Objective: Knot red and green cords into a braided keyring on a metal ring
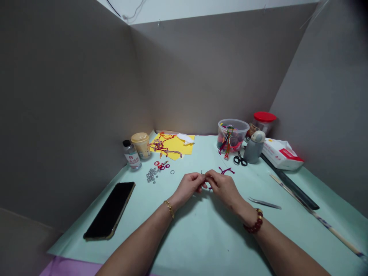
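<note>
The left hand [188, 188] and right hand [223, 188] meet mid-table, fingers closed in a pinch on a thin metal pin [201, 172]; a maroon cord [226, 171] runs toward two o'clock, with tweezers [264, 203] at three o'clock.

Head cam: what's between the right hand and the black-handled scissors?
In the head view, a length of magenta cord lies on the pale green paper between the right hand and the scissors.

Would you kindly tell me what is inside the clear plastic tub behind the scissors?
The clear plastic tub holds multicoloured cord, braided strands hanging over its rim; its bottom is hidden beneath them.
</note>
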`<state>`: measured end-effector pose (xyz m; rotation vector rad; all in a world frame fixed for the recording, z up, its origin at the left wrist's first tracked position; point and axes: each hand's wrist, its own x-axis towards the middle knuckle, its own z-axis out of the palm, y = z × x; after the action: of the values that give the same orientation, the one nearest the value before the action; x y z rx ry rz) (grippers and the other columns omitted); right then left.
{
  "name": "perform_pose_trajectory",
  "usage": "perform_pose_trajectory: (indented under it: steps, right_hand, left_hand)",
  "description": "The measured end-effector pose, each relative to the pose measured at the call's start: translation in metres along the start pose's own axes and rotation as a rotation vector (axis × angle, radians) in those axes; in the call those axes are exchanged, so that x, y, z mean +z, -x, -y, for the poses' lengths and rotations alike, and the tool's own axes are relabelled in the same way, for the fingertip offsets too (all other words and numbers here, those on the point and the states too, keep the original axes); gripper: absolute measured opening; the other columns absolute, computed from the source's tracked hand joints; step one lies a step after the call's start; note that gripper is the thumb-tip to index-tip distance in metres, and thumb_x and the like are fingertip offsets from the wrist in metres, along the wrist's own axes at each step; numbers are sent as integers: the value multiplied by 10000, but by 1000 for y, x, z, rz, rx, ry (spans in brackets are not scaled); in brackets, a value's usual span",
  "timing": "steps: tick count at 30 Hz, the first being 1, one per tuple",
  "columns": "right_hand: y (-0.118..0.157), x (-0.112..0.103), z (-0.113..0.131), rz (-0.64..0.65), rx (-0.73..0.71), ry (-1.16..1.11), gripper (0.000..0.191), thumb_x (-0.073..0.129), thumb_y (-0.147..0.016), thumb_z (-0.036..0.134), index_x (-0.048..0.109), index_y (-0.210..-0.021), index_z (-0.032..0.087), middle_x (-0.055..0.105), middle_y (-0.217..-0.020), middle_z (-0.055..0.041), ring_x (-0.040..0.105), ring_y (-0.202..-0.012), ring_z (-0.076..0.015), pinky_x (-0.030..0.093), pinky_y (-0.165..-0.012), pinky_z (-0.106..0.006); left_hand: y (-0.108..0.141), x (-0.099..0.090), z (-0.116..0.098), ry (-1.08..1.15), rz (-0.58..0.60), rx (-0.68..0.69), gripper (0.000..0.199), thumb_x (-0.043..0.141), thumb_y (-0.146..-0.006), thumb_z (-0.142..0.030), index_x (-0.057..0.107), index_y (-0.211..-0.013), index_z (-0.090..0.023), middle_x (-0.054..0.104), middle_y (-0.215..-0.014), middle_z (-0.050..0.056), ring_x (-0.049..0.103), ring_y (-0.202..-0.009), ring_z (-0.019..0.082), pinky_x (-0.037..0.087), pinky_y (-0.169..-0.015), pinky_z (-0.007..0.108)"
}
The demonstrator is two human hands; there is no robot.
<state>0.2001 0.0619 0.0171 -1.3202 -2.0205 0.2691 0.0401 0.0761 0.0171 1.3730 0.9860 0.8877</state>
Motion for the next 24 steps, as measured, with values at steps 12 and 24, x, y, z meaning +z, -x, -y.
perform_pose_trajectory:
  steps: [12,24]
  right_hand:
    - [0,3,-3,-14,11,100,179,453,-920,211,626,-874,210,702,-741,-25,615,-612,-150,334,-572,-235]
    - [1,5,1,-57,123,182,192,454,-913,207,642,-874,217,689,-693,-27,610,-611,-170,279,-538,-252]
  left_hand:
    - [0,1,1,1,14,-15,402,620,-778,-542,540,-714,-153,565,-642,-22,465,-501,70,345,-520,208]
    - [-3,3,4,-91,-11,14,211,527,-773,-355,543,-678,-167,540,-578,-29,465,-498,87,350,-512,212]
